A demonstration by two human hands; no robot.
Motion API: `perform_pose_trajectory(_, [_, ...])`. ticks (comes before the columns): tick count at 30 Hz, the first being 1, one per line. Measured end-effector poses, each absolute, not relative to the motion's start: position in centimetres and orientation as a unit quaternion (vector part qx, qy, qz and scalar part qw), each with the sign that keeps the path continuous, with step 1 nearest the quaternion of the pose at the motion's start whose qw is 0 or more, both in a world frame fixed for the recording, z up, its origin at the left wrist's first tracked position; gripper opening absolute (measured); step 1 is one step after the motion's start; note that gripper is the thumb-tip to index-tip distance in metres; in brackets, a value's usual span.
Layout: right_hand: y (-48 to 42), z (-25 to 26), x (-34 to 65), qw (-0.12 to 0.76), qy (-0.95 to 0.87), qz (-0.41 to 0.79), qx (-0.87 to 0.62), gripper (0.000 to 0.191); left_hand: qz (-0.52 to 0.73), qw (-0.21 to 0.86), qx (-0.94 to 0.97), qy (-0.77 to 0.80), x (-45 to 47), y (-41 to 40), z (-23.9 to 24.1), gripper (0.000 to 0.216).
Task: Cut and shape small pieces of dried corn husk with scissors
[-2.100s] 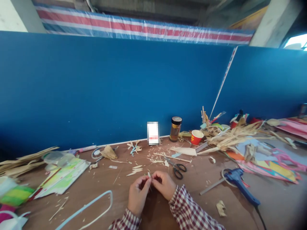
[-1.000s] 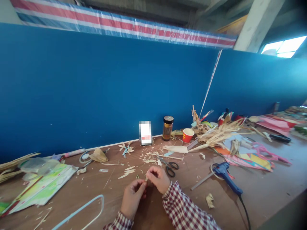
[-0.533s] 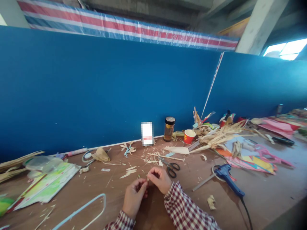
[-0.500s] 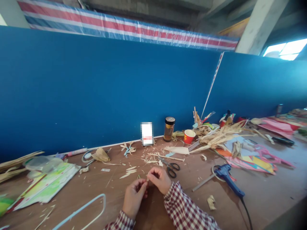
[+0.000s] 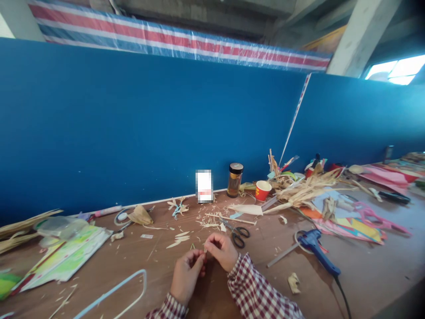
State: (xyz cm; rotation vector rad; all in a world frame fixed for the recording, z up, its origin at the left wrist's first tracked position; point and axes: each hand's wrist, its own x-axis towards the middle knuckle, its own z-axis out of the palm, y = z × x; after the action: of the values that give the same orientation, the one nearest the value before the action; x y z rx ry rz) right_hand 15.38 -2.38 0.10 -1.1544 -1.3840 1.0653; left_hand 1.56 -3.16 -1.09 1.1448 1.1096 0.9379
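My left hand (image 5: 188, 272) and my right hand (image 5: 222, 251) meet low in the middle, just above the brown table. The fingertips of both are pinched together around a small, thin, pale strip (image 5: 205, 249). Most of that strip is hidden by the fingers, so its kind does not show. Beyond my right hand lie black-handled scissors (image 5: 239, 236), close to a thin pale stick (image 5: 232, 218) and scattered husk scraps (image 5: 207, 221). Several pale pointed slivers (image 5: 179, 239) rest beyond my left hand.
On the right are a blue glue gun (image 5: 317, 250) with its cord, a heap of dry husks (image 5: 308, 184) and pink scissors (image 5: 372, 217). A lidded jar (image 5: 235, 180) and a red paper cup (image 5: 263, 190) stand by the blue partition (image 5: 149, 119). A bent pale-blue strip (image 5: 113, 290) lies front left.
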Motion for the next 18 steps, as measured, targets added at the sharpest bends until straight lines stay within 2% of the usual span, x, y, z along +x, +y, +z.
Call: perform_pose_trajectory(18, [-2.57, 0.5, 15.4, 0.497, -0.574, 0.443, -0.477, 0.024, 0.414, 0.594, 0.502, 0.473, 1.61, -3.03, -1.78, 0.035])
